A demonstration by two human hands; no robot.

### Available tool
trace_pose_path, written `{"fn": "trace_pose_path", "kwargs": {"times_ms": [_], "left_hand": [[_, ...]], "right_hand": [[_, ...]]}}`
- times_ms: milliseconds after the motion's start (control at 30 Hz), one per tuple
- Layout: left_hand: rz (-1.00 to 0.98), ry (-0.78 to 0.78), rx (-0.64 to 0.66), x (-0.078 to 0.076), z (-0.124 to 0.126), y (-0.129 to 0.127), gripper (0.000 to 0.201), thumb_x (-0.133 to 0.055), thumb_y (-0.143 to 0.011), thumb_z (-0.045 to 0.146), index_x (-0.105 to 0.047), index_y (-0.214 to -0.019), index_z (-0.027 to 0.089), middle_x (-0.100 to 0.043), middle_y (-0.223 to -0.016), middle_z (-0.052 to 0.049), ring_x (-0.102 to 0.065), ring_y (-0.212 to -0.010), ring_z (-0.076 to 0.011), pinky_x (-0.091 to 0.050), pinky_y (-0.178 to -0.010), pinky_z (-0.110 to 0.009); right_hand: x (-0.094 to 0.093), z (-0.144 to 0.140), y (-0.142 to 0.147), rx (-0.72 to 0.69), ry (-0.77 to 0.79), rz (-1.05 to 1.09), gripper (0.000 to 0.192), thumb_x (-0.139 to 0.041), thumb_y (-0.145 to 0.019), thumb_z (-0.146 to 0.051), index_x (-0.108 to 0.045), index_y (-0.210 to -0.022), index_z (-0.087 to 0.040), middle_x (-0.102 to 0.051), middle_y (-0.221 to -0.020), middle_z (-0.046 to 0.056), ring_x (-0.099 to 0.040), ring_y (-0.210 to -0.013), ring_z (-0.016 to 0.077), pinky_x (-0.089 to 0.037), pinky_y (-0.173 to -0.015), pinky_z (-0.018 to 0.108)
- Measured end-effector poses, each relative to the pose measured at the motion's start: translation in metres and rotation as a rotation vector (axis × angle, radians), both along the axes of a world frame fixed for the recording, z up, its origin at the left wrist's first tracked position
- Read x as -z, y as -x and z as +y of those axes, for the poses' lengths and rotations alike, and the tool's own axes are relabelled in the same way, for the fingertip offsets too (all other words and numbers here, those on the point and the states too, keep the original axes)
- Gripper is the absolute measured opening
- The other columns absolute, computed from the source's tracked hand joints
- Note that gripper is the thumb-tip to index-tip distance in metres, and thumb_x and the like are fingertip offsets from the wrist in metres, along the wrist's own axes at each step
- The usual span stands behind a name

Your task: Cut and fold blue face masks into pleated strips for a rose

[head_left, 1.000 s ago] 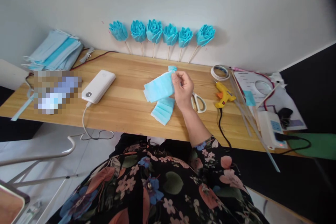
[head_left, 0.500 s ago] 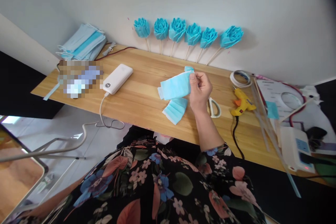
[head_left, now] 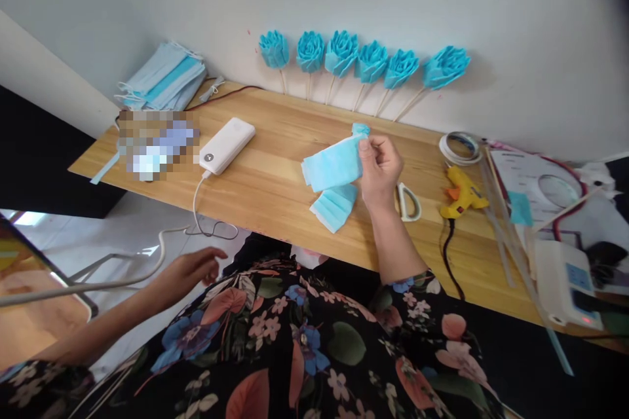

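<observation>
My right hand point(head_left: 382, 170) pinches the edge of some light blue face-mask fabric point(head_left: 334, 162) above the table. The held fabric seems to be more than one layer, though I cannot make out how many. Just below it a pleated blue fabric piece point(head_left: 336, 207) lies on the wood. A small crumpled blue piece point(head_left: 361, 129) shows behind my fingertips. To the right of my wrist lies a white D-shaped piece point(head_left: 409, 201). My left hand point(head_left: 195, 267) is off the table's front edge, over the floor, its fingers loosely stretched with nothing in them.
Several blue fabric flowers point(head_left: 342, 54) on sticks lean against the wall. A mask stack point(head_left: 162, 77) and white power bank point(head_left: 227, 146) lie left. Right are a tape roll point(head_left: 460, 148), yellow glue gun point(head_left: 462, 193), glue sticks point(head_left: 528, 278) and power strip point(head_left: 565, 285).
My left hand has risen from the lower left towards the table's front edge. My right hand still holds the fabric, now turned slightly. The whole view has shifted a little.
</observation>
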State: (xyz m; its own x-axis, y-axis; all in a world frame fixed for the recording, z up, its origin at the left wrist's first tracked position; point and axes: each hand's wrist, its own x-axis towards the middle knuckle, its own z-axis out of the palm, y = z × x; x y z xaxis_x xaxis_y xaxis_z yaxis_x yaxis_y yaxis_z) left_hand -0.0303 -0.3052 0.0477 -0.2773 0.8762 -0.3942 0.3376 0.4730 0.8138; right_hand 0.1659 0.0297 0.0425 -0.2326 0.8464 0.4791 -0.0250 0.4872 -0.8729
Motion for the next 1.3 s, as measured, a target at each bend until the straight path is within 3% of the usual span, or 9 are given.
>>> {"fn": "trace_pose_path", "kwargs": {"times_ms": [100, 167, 233, 333, 433, 567, 700, 967, 1300], "left_hand": [[-0.173, -0.011, 0.052, -0.014, 0.033, 0.0, 0.028, -0.055, -0.092, 0.049, -0.072, -0.104, 0.03, -0.074, -0.081, -0.001, -0.069, -0.076, -0.0236, -0.058, -0.074, -0.041], [-0.168, -0.136, 0.063, -0.026, 0.068, -0.009, 0.028, -0.057, -0.092, 0.049, -0.072, -0.107, 0.031, -0.076, -0.098, -0.002, -0.071, -0.088, -0.0247, -0.057, -0.086, -0.046], [-0.027, -0.391, 0.004, -0.034, 0.109, -0.02, 0.031, -0.062, -0.09, 0.045, -0.071, -0.114, 0.027, -0.073, -0.115, -0.005, -0.067, -0.105, -0.025, -0.052, -0.099, -0.047], [0.07, -0.724, -0.056, -0.035, 0.175, -0.027, 0.059, -0.073, -0.082, 0.047, -0.061, -0.133, 0.021, -0.063, -0.138, -0.012, -0.058, -0.125, -0.0279, -0.045, -0.107, -0.046], [-0.099, -0.636, 0.115, -0.028, 0.233, -0.024, 0.071, -0.076, -0.076, 0.055, -0.059, -0.134, 0.02, -0.069, -0.125, -0.013, -0.064, -0.115, -0.0277, -0.051, -0.097, -0.041], [-0.248, -0.432, 0.251, -0.022, 0.277, -0.022, 0.053, -0.078, -0.071, 0.056, -0.071, -0.1, 0.012, -0.074, -0.094, -0.01, -0.067, -0.083, -0.0215, -0.052, -0.073, -0.032], [-0.314, -0.416, 0.229, -0.017, 0.294, -0.026, 0.046, -0.079, -0.068, 0.056, -0.066, -0.081, 0.013, -0.065, -0.071, -0.002, -0.055, -0.06, -0.0117, -0.041, -0.054, -0.023], [-0.37, -0.501, 0.18, -0.001, 0.294, -0.024, 0.044, -0.074, -0.072, 0.056, -0.061, -0.082, 0.015, -0.061, -0.073, 0.0, -0.054, -0.062, -0.0114, -0.041, -0.057, -0.024], [-0.315, -0.506, 0.237, 0.003, 0.29, -0.026, 0.047, -0.072, -0.075, 0.06, -0.066, -0.084, 0.014, -0.065, -0.075, -0.002, -0.056, -0.064, -0.0115, -0.042, -0.056, -0.023]], "right_hand": [[-0.003, -0.003, -0.001, -0.07, 0.016, -0.03, 0.037, -0.064, -0.087, -0.058, -0.062, -0.079, -0.021, -0.049, -0.063, -0.004, -0.044, -0.057, 0.01, -0.038, -0.055, 0.026], [-0.006, -0.005, -0.001, -0.118, 0.023, -0.044, 0.037, -0.066, -0.085, -0.057, -0.062, -0.078, -0.021, -0.051, -0.064, -0.004, -0.046, -0.058, 0.0103, -0.04, -0.057, 0.026], [-0.008, -0.007, -0.002, -0.152, 0.037, -0.067, 0.036, -0.068, -0.084, -0.057, -0.062, -0.077, -0.021, -0.053, -0.064, -0.004, -0.048, -0.059, 0.0107, -0.042, -0.058, 0.027], [-0.01, -0.008, -0.002, -0.158, 0.057, -0.115, 0.035, -0.069, -0.083, -0.055, -0.063, -0.076, -0.021, -0.056, -0.064, -0.003, -0.05, -0.06, 0.0109, -0.043, -0.059, 0.027], [-0.009, -0.006, -0.002, -0.125, 0.035, -0.142, 0.033, -0.068, -0.083, -0.054, -0.064, -0.076, -0.021, -0.058, -0.065, -0.003, -0.051, -0.061, 0.0107, -0.044, -0.061, 0.026], [-0.006, 0.003, -0.004, -0.024, 0.021, -0.131, 0.032, -0.066, -0.084, -0.052, -0.065, -0.08, -0.021, -0.061, -0.068, -0.003, -0.053, -0.063, 0.0108, -0.044, -0.063, 0.025], [0.0, 0.013, -0.006, 0.055, 0.042, -0.092, 0.034, -0.063, -0.087, -0.054, -0.066, -0.082, -0.02, -0.06, -0.068, -0.003, -0.052, -0.063, 0.0106, -0.042, -0.062, 0.025], [0.007, 0.023, -0.01, -0.042, 0.158, -0.106, 0.051, -0.051, -0.09, -0.067, -0.072, -0.09, -0.02, -0.068, -0.083, 0.002, -0.062, -0.083, 0.0169, -0.048, -0.075, 0.029], [0.008, 0.019, -0.007, -0.068, 0.209, -0.123, 0.042, -0.066, -0.083, -0.06, -0.063, -0.076, -0.019, -0.051, -0.063, -0.005, -0.043, -0.059, 0.0088, -0.036, -0.056, 0.022]]}}
